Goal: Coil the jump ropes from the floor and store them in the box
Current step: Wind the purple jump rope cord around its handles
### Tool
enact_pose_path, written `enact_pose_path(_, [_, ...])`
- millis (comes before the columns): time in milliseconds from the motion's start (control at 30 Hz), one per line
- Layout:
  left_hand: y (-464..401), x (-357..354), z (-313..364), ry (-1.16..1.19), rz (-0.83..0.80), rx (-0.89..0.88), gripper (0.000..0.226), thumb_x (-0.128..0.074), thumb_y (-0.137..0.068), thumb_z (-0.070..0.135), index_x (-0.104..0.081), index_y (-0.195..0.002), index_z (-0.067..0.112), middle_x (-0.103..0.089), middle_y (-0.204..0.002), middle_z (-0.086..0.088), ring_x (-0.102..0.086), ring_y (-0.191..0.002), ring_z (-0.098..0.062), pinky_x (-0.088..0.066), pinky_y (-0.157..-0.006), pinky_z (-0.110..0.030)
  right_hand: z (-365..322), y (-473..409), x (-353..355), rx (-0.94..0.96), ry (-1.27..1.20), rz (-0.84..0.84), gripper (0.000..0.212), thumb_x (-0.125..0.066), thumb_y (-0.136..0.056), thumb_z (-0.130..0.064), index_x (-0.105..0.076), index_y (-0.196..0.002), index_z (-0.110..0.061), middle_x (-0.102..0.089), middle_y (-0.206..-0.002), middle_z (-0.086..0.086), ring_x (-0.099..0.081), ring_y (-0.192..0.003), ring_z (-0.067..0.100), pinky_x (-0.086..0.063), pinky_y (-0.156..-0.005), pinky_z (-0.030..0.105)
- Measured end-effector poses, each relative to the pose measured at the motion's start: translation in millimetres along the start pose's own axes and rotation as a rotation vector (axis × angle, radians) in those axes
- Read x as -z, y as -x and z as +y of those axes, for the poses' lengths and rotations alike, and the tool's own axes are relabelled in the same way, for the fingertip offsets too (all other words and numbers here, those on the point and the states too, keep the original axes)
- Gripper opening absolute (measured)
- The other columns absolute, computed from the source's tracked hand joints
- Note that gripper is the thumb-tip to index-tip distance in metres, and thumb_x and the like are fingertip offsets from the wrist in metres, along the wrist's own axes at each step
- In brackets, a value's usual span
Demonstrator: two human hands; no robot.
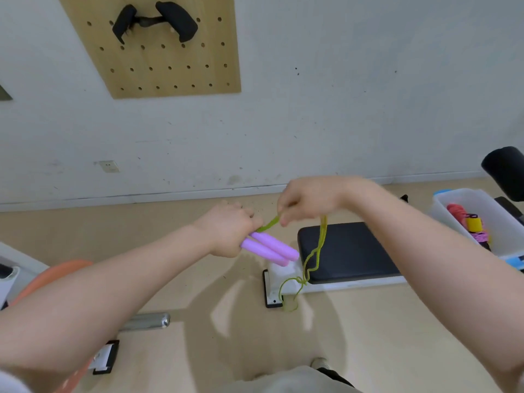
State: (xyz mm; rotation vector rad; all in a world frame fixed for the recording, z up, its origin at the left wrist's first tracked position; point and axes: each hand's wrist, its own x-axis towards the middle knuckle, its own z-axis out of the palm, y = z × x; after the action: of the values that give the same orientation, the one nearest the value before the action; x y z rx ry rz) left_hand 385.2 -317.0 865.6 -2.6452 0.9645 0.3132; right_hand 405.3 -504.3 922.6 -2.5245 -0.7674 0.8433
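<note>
Now keep the two smooth purple plastic handles tight together in the left hand, which grips them up in the air in front of the body, and wind the thin green cord, pinched in the right hand, round them in neat, close loops. Pull the hanging tail free of its small tangle first, so no knot gets wound in. Then drop the bundle into the clear plastic box on the right, beside the ropes already inside.

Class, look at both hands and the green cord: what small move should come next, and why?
Probably wind the cord around the handles. The left hand grips both purple handles together, the right hand pinches the green cord near them, and most of the cord hangs loose and tangled below.
</note>
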Motion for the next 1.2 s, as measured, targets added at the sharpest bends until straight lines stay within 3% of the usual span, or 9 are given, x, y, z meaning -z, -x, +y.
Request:
enact_pose_path(67, [9, 7, -1, 0.129, 0.144, -0.058, 0.021, -0.048, -0.080, 0.017, -0.047, -0.100, 0.019, -0.051, -0.100, -0.003, -0.050, -0.095, -0.024, -0.032, -0.069, -0.028, 16, 9, 14, 0.086, -0.432, 0.119, 0.017, -0.062, -0.085, -0.012, -0.064, -0.070, -0.017, -0.049, -0.049, -0.013, -0.040, -0.050, 0.003, -0.034, -0.053, 0.015])
enact_pose_path(200, [24, 24, 3, 0.398, 0.671, -0.202, 0.017, -0.039, -0.066, 0.026, -0.027, -0.077, 0.032, -0.040, -0.069, 0.003, -0.038, -0.060, -0.019, -0.030, -0.054, -0.025, 40, 1, -2, 0.272, -1.016, 0.267, 0.021, -0.081, -0.058, -0.035, -0.072, -0.065, -0.017, -0.055, -0.052, -0.010, -0.045, -0.050, 0.004, -0.044, -0.056, 0.014])
enact_pose_path(367, [25, 39, 0, 0.562, 0.811, 0.007, 0.014, -0.047, -0.066, 0.021, -0.037, -0.076, 0.023, -0.036, -0.071, 0.008, -0.039, -0.064, -0.022, -0.035, -0.054, -0.030, 16, -24, -40, 0.211, -0.871, 0.486, 0.016, -0.048, -0.078, -0.019, -0.055, -0.068, -0.008, -0.046, -0.062, 0.000, -0.039, -0.059, 0.007, -0.033, -0.050, 0.016])
enact_pose_path(500, [16, 21, -13, 0.436, 0.664, 0.282, 0.025, -0.049, -0.071, 0.026, -0.053, -0.090, 0.011, -0.053, -0.087, -0.006, -0.052, -0.081, -0.030, -0.037, -0.061, -0.033, -11, -41, -87, 0.069, -0.949, 0.530, 0.032, -0.038, -0.098, -0.031, -0.047, -0.068, -0.020, -0.033, -0.053, -0.006, -0.027, -0.044, 0.005, -0.024, -0.044, 0.016])
enact_pose_path(667, [16, -3, -19, 0.252, 0.327, 0.375, 0.031, -0.053, -0.079, 0.021, -0.047, -0.109, 0.015, -0.052, -0.105, -0.006, -0.052, -0.098, -0.030, -0.034, -0.070, -0.032, 6, -52, -101, -0.187, -0.172, 0.469, 0.031, -0.027, -0.100, -0.015, -0.046, -0.076, -0.010, -0.049, -0.076, 0.010, -0.047, -0.073, 0.026, -0.036, -0.063, 0.031])
enact_pose_path(733, [16, -5, -15, 0.282, 0.328, 0.355, 0.025, -0.053, -0.079, 0.020, -0.045, -0.102, 0.015, -0.052, -0.104, -0.006, -0.052, -0.097, -0.030, -0.033, -0.067, -0.031, 12, -50, -93, -0.275, -0.118, 0.437, 0.033, -0.028, -0.098, -0.013, -0.039, -0.067, -0.016, -0.047, -0.075, 0.008, -0.049, -0.078, 0.028, -0.037, -0.065, 0.032])
enact_pose_path(833, [9, -2, -15, 0.455, 0.388, 0.453, 0.017, -0.053, -0.078, 0.017, -0.042, -0.091, 0.016, -0.054, -0.099, -0.009, -0.054, -0.090, -0.032, -0.036, -0.064, -0.032, 2, -51, -84, -0.196, -0.245, 0.409, 0.033, -0.025, -0.102, -0.024, -0.051, -0.086, -0.013, -0.054, -0.083, 0.010, -0.052, -0.084, 0.028, -0.039, -0.071, 0.033])
enact_pose_path(967, [1, -12, -22, 0.371, 0.275, 0.607, 0.027, -0.053, -0.079, 0.017, -0.047, -0.105, 0.012, -0.055, -0.104, -0.013, -0.056, -0.096, -0.035, -0.042, -0.071, -0.035, -34, -47, -84, -0.140, -0.332, 0.238, 0.023, -0.032, -0.101, -0.020, -0.045, -0.084, -0.011, -0.040, -0.068, 0.000, -0.041, -0.066, 0.019, -0.030, -0.056, 0.027])
enact_pose_path(1200, [-13, -12, 1, 0.014, 0.094, 0.484, 0.032, -0.053, -0.088, 0.020, -0.048, -0.119, 0.015, -0.054, -0.118, -0.009, -0.052, -0.110, -0.030, -0.038, -0.087, -0.034, -45, -43, -58, -0.103, 0.425, -0.011, 0.024, -0.050, -0.089, -0.013, -0.038, -0.068, -0.010, -0.051, -0.085, 0.005, -0.047, -0.074, 0.023, -0.034, -0.057, 0.028])
